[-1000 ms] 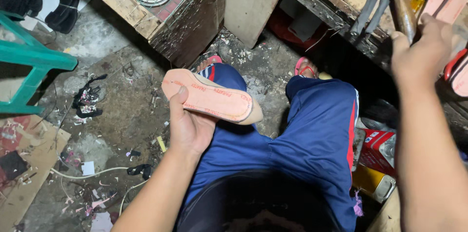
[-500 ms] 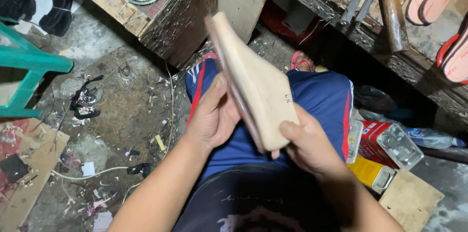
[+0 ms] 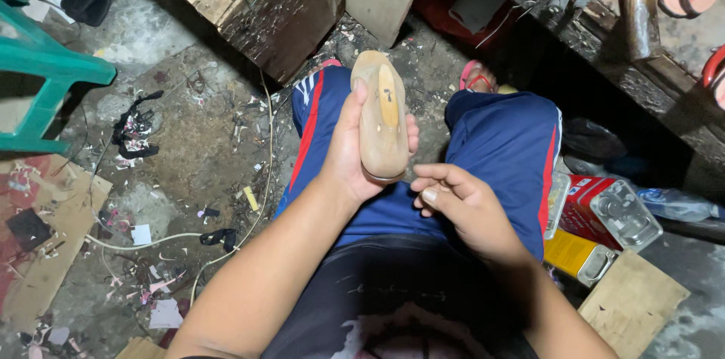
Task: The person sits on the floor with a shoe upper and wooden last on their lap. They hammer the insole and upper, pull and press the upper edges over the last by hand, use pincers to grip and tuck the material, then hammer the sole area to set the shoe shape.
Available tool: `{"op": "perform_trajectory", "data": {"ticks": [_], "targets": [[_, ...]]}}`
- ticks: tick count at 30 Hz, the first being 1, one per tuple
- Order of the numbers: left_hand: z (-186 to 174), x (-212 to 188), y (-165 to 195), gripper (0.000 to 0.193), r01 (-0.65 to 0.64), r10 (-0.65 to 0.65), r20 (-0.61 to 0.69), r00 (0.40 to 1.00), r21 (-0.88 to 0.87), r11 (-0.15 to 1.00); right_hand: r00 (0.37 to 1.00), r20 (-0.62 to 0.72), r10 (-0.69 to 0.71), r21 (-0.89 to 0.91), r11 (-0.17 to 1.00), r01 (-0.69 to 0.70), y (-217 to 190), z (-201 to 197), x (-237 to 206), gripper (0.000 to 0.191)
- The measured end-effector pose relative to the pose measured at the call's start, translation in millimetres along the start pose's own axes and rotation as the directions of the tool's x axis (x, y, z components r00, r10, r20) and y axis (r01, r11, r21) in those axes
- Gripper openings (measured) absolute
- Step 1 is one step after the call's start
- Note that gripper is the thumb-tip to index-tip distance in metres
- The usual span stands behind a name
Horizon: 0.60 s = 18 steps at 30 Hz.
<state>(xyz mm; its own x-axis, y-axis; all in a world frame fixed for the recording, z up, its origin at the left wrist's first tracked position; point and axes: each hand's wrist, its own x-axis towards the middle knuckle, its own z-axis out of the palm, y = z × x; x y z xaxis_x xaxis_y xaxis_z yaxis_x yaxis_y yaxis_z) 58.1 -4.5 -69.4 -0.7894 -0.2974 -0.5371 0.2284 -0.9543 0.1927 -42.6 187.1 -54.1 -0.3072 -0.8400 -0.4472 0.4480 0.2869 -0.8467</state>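
My left hand [image 3: 349,149] grips a tan foot-shaped wooden form [image 3: 383,116] upright over my lap, toe pointing away from me, flat underside facing up. My right hand [image 3: 459,204] hovers just below and right of it, fingers loosely curled, holding nothing that I can see, fingertips close to the form's near end. Both hands are above my thighs in dark blue shorts with red stripes [image 3: 498,140]. My feet in red sandals [image 3: 477,76] rest on the floor ahead.
A dark wooden workbench [image 3: 279,4] stands ahead on the left, a cluttered shelf with tools [image 3: 638,4] at upper right. Red and yellow tins [image 3: 604,212] and a wooden board [image 3: 630,302] sit at my right. A green stool [image 3: 45,72], cardboard and scraps litter the floor left.
My right hand came down from the shelf to my lap, touched the form, then let go. The form turned from lying sideways to standing upright in my left hand.
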Motion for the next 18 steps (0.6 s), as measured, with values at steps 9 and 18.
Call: {"op": "perform_trajectory", "data": {"ticks": [9, 18], "targets": [[-16, -38, -14, 0.081, 0.053, -0.182, 0.377, 0.908, 0.327, 0.943, 0.969, -0.007, -0.248, 0.094, 0.964, 0.248, -24, -11, 16, 0.062], [3, -57, -8, 0.101, 0.169, -0.485, 0.500, 0.717, 0.551, 0.817, 0.908, -0.003, -0.418, 0.262, 0.876, 0.404, -76, 2, -1, 0.073]]}}
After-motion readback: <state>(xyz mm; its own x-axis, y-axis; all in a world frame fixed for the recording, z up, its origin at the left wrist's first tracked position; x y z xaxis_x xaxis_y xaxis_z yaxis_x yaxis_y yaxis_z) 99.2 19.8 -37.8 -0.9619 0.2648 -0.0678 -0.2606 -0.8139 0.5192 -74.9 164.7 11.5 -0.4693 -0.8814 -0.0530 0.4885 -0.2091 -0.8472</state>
